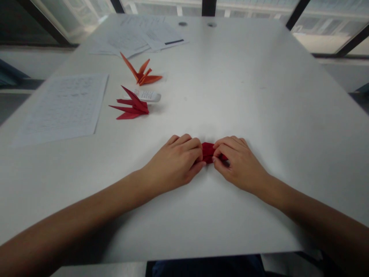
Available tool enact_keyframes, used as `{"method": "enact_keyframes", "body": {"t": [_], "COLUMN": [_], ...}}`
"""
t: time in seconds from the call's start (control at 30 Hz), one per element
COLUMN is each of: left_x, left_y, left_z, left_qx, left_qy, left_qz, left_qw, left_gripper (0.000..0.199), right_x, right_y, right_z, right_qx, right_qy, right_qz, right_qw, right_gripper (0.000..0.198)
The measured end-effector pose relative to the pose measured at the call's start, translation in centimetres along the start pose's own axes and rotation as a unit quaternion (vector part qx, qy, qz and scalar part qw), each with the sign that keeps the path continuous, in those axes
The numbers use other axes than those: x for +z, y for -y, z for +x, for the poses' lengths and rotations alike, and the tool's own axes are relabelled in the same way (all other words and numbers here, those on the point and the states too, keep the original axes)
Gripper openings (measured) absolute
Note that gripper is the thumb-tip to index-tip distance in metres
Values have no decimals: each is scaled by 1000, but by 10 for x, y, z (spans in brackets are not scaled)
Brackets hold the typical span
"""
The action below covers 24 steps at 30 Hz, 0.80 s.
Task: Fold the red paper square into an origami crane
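Note:
A small piece of folded red origami paper lies between my two hands, low over the white table. My left hand is closed on its left end, the thumb at the near side and the fingers curled over the top. With thumb and fingertips pinched together, my right hand grips the right part of the same paper. Much of the paper is covered by my fingers, so its full shape cannot be made out.
To the left stand a red folded paper crane and an orange paper crane, with a white eraser-like block between them. A printed sheet lies further left. Several papers overlap at the table's far end.

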<state>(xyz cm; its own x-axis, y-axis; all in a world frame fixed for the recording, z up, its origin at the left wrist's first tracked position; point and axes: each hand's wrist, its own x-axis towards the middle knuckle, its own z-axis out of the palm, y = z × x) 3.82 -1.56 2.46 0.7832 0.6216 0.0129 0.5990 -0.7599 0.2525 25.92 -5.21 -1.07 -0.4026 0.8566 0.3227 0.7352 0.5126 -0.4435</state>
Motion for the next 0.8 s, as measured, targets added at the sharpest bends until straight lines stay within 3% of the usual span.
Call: {"method": "enact_keyframes", "body": {"t": [0.6,0.8], "left_x": [3,4], "left_y": [0,1], "left_z": [3,3], "left_qx": [-39,-48], "left_qy": [16,22], "left_qz": [43,28], "left_qw": [998,998], "left_gripper": [16,18], "right_x": [2,-8], "right_y": [3,-5], "right_z": [5,3], "right_qx": [44,-15], "right_qy": [7,40], "right_qz": [-20,-34], "right_qw": [999,999], "right_gripper": [11,14]}}
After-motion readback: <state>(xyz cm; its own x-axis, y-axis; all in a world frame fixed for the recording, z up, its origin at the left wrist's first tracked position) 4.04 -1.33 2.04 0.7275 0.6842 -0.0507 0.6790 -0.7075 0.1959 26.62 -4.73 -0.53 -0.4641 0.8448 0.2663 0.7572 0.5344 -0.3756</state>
